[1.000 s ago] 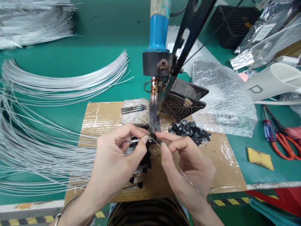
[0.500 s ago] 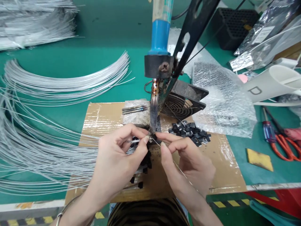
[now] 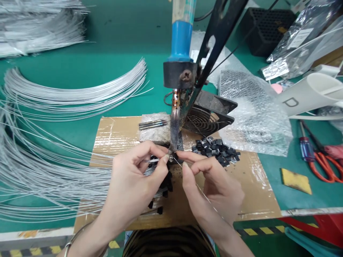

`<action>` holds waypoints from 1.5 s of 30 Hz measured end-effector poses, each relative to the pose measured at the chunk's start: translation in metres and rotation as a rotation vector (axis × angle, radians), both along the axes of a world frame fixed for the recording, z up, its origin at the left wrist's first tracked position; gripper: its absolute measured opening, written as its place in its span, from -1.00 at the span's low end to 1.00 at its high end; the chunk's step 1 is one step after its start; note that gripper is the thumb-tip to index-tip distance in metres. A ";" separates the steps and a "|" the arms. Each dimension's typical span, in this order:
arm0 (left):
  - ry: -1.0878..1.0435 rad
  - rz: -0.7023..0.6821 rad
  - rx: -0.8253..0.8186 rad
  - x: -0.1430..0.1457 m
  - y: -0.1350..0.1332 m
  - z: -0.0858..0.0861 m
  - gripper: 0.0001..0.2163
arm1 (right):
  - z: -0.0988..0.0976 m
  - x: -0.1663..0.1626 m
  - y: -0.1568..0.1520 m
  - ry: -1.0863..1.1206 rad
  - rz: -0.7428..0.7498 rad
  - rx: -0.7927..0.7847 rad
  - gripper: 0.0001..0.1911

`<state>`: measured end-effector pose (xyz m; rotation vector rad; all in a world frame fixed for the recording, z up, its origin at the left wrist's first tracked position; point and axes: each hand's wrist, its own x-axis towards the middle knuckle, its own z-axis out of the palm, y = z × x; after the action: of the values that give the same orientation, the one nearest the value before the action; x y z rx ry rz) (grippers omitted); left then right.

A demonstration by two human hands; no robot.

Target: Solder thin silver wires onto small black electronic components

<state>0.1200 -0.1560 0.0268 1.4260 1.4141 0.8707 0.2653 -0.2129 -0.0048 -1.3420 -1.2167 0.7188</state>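
Note:
Straight ahead, a blue-handled soldering iron (image 3: 175,121) hangs tip-down from a black metal bracket (image 3: 211,50). Just left of the tip, my left hand (image 3: 139,175) is closed, thumb and forefinger pinching the end of a thin grey cable (image 3: 150,160). My right hand (image 3: 211,182) pinches a fine strand of solder wire (image 3: 204,194), whose end reaches the iron's tip. The small joint under the tip is mostly hidden by my fingers. Below my left hand lie several cables with black connectors (image 3: 166,182). Right of the tip sits a heap of small black connectors (image 3: 216,151).
Cardboard (image 3: 257,192) lies under the work. Long bundles of grey cable (image 3: 80,94) spread over the left side. A black fan (image 3: 209,112) stands behind the iron. Bubble wrap (image 3: 249,114), a yellow sponge (image 3: 296,181), orange-handled scissors (image 3: 325,166) and a screwdriver (image 3: 307,148) lie on the right.
My right hand has shifted very slightly left with the solder wire. The iron's upper part appears slightly further left; my left hand stays in place.

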 end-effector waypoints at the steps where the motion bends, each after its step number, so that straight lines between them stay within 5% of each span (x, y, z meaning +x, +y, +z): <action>1: 0.006 -0.001 -0.002 0.000 0.000 0.000 -0.90 | 0.000 0.000 0.000 -0.009 -0.006 0.001 -0.77; 45: 0.057 -0.014 -0.015 -0.001 -0.001 -0.002 -0.91 | -0.002 -0.003 0.000 -0.090 -0.056 0.073 -0.79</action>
<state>0.1190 -0.1567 0.0250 1.4578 1.4484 0.8149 0.2620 -0.2131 -0.0068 -1.3542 -1.2597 0.5748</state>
